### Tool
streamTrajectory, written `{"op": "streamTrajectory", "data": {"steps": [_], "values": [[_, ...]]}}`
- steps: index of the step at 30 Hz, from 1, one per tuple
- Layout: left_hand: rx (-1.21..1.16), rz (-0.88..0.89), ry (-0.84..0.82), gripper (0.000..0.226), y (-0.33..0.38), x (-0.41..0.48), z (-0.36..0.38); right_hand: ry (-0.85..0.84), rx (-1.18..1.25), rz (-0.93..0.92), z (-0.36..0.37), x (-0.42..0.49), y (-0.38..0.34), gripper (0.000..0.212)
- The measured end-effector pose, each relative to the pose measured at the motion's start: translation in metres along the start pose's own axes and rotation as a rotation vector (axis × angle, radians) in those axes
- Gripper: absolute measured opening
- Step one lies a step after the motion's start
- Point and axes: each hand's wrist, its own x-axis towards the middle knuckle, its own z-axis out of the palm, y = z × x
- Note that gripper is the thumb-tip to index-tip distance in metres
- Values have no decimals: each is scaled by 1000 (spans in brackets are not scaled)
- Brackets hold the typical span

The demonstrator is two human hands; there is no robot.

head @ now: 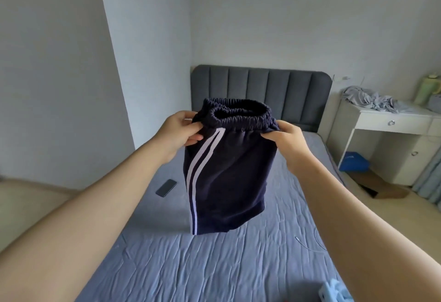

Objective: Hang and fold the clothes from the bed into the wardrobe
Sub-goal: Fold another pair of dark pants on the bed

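I hold one pair of dark navy shorts up in the air over the bed, elastic waistband uppermost, and two white stripes run down its left side. On the blue quilted cover I count one dark phone lying flat to the left of the shorts and one thin white cable near the right edge. One white desk stands to the right of the grey headboard, carrying one crumpled grey cloth and one pale green jug; one blue bag sits on the floor beneath it. Both my arms are stretched forward. My left hand pinches the waistband at its left end, fingers curled round the fabric, and my right hand grips the right end the same way, knuckles turned toward me. The shorts hang doubled, so I cannot make out the far layer or whether the hem touches the cover. The jug is cut by the right border, and a pale blue thing at the bottom edge is too cropped to identify.
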Motion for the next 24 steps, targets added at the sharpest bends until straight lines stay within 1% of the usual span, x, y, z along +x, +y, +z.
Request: {"op": "streamTrajectory", "data": {"steps": [2,4,6,9,11,14,17,24], "values": [[64,-55,26,15,-26,-21,1,-38,33,97,3,-24,21,20],[156,-91,38,11,-47,-42,2,-71,64,188,3,-46,41,16],[192,-140,36,11,-67,-69,4,-111,76,258,0,-72,61,23],[173,-230,30,17,-93,-109,7,-142,86,348,-6,-108,85,23],[144,-287,-3,16,-109,-135,9,-163,78,408,-10,-131,99,23],[30,-383,-50,15,-134,-172,12,-196,73,491,-14,-165,122,22],[5,-459,-65,17,-158,-206,17,-209,27,559,-15,-197,142,21],[-36,-599,-89,19,-200,-249,22,-231,-19,679,-13,-244,176,20]]}}
